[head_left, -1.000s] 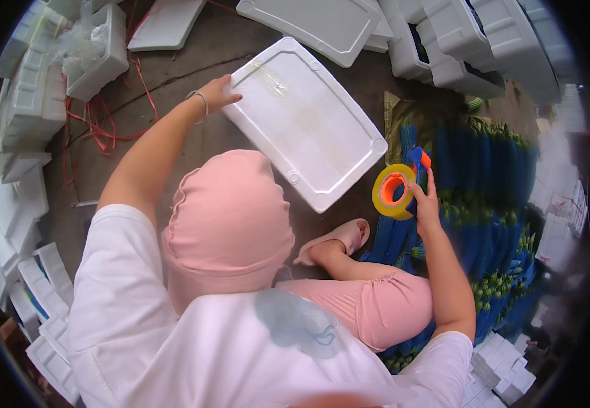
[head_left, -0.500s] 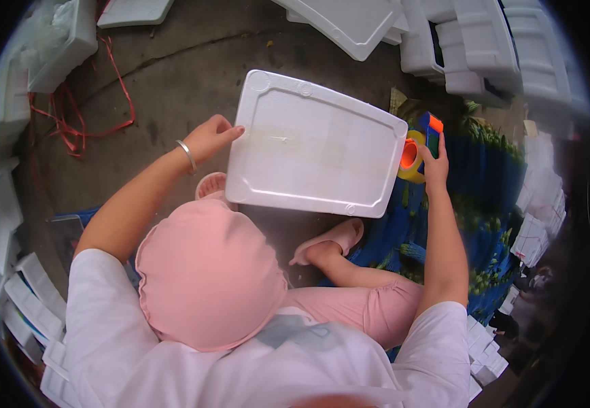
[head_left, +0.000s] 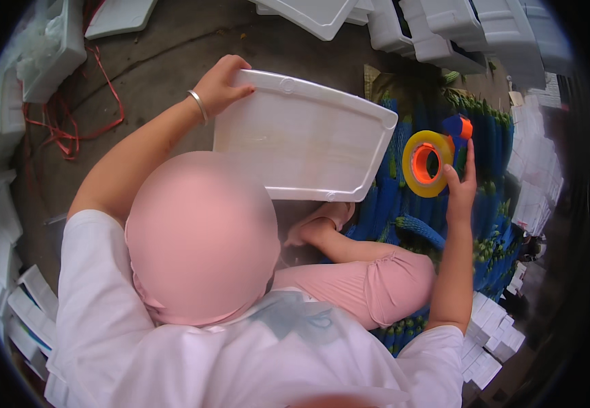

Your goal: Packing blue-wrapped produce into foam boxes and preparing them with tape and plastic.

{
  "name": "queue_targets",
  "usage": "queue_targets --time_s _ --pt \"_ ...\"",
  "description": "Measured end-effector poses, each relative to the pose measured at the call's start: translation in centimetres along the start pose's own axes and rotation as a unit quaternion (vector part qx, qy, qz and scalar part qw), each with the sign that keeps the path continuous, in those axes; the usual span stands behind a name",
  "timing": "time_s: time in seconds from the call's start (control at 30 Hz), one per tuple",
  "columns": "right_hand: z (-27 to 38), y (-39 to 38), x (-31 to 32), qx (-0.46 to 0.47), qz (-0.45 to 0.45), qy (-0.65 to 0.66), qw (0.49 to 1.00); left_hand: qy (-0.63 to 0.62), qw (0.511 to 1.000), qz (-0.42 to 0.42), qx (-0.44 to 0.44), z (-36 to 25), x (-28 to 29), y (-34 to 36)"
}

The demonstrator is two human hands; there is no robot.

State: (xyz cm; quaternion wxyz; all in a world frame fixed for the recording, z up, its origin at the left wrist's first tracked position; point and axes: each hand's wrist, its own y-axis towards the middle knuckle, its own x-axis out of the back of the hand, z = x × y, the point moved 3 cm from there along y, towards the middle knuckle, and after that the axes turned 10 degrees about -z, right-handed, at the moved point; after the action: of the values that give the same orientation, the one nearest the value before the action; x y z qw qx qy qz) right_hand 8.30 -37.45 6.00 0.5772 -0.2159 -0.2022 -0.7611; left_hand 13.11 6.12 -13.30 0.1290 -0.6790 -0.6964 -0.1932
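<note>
A white foam lid [head_left: 308, 139] with a raised rim lies tilted in front of me; whether a box is under it cannot be told. My left hand [head_left: 221, 86] grips its far left corner, thumb on top and fingers over the edge. Right of the lid, apart from it, my right hand [head_left: 462, 183] is closed on a tape dispenser [head_left: 458, 127] in blue and orange. It carries a big yellowish roll of tape [head_left: 410, 161] on an orange hub. A rounded pink shape [head_left: 203, 234] hides the lid's near left part.
Blue net sacks of long green vegetables [head_left: 421, 231] lie under and beyond my right arm. White foam boxes [head_left: 438, 27] crowd the far right, with more boxes [head_left: 57, 61] at the left. Loose red strapping [head_left: 71, 129] lies on the floor. Another foam lid [head_left: 315, 13] is at the far edge.
My left hand has slid from the lid's left side to its far corner. The tape dispenser has moved right, away from the lid, and its roll now shows fully.
</note>
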Motion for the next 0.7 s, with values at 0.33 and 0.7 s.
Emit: queue_targets --time_s 0.33,0.7 --pt "4.3 -8.1 5.4 0.126 0.026 -0.048 0.991 0.295 0.815 0.498 -0.034 -9.5 4.5 -6.5" --pt "7.1 -9.5 -3.8 0.331 0.288 -0.171 0.882 0.309 0.923 0.231 -0.004 -10.5 3.6 -17.4"
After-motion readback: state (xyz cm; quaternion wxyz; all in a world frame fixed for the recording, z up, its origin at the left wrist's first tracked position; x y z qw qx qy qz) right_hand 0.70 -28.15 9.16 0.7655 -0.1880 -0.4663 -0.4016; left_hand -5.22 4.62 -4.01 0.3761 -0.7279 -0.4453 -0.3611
